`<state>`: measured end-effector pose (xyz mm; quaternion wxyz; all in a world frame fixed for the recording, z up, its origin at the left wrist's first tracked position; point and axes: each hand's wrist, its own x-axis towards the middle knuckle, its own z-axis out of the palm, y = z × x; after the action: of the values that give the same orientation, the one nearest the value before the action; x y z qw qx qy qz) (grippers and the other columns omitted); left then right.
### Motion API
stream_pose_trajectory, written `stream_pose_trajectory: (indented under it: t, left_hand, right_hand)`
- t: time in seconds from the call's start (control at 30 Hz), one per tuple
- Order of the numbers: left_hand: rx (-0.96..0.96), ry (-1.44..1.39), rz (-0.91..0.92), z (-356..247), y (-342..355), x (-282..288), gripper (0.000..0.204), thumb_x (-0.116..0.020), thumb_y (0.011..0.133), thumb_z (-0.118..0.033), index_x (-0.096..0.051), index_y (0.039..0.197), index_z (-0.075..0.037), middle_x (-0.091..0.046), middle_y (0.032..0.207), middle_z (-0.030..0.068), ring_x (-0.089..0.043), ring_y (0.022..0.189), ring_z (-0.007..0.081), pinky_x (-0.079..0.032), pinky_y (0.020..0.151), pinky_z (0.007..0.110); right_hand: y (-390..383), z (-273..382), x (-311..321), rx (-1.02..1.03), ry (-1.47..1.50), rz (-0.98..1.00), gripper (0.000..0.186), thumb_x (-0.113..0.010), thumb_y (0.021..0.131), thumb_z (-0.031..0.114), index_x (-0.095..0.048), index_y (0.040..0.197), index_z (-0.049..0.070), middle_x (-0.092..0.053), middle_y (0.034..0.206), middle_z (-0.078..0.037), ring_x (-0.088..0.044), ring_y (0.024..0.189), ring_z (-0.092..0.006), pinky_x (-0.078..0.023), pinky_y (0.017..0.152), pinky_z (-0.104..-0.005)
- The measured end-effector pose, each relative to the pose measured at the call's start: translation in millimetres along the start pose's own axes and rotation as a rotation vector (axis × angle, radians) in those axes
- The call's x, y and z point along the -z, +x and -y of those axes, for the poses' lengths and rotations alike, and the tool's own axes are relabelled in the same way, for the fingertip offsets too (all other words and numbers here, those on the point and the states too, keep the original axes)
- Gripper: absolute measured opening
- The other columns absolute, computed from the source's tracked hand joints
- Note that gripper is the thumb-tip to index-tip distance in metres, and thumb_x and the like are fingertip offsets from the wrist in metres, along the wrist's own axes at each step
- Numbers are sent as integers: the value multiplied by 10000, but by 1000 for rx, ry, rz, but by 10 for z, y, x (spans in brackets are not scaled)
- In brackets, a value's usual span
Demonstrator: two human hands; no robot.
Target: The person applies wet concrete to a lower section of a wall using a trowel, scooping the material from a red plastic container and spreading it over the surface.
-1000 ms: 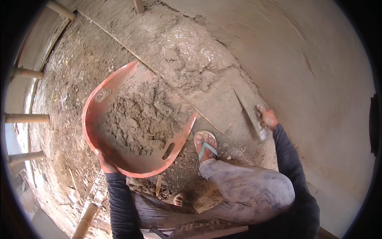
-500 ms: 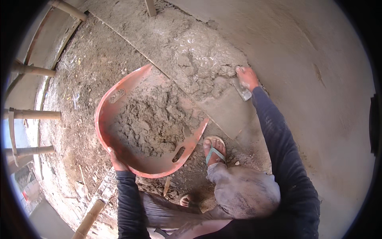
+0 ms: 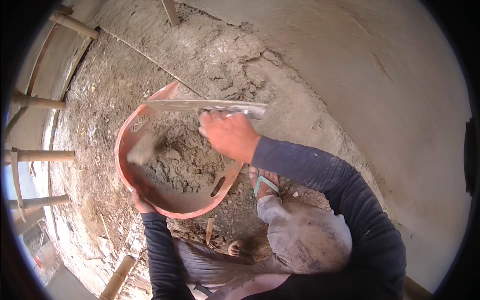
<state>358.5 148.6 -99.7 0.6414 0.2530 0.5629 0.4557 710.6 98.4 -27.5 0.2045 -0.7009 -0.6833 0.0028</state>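
Swung leftward from the base of the wall (image 3: 395, 130) since half a second ago, the right hand (image 3: 230, 135) is now above the red basin (image 3: 172, 205), and the long flat trowel (image 3: 195, 104) has come with it. Its grip is closed on the trowel, which runs nearly edge-on across the basin's far part, one end near the left rim, the other past the right side. Below the trowel's left end, a blurred grey clump (image 3: 145, 150) shows over the basin; whether it touches anything is unclear. As before, the left hand (image 3: 142, 204) clasps the basin's near-left rim, its fingers mostly hidden. Grey mortar (image 3: 187, 172) lies heaped inside the basin, which sits on rough ground (image 3: 97, 170). More mortar, spread and lumpy (image 3: 220, 72), lies beyond the trowel. One sandalled foot (image 3: 267, 187) is planted just right of the basin
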Motion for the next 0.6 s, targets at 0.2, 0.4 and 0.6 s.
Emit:
stream_pose_trajectory:
  t: [0.2, 0.4, 0.6]
  left_hand:
    - [-42, 40, 8, 9, 159, 265, 589, -431, 956, -446, -413, 1370, -28, -489, 1342, 86, -468, 1198, 251, -328, 1046, 361]
    - [-2, -2, -23, 76, 164, 177, 581, -450, 957, -446, -426, 1363, -31, -494, 1333, 76, -459, 1207, 227, -316, 1051, 322]
    - [12, -19, -7, 78, 163, 150, 591, -446, 956, -446, -412, 1374, -31, -489, 1341, 75, -456, 1215, 232, -322, 1049, 326]
  right_hand:
    - [-1028, -1128, 48, -711, 317, 39, 470, -467, 929, 434, -602, 1151, 43, -655, 852, -239, -630, 790, -391, -490, 713, -465]
    - [-1332, -2165, 229, -564, -444, 21, 489, -467, 935, 439, -573, 1148, 13, -662, 837, -211, -641, 748, -369, -515, 662, -438]
    - [-553, -2292, -128, -606, -399, 250, 400, -479, 931, 365, -565, 1069, 0, -666, 824, -202, -653, 745, -360, -522, 665, -437]
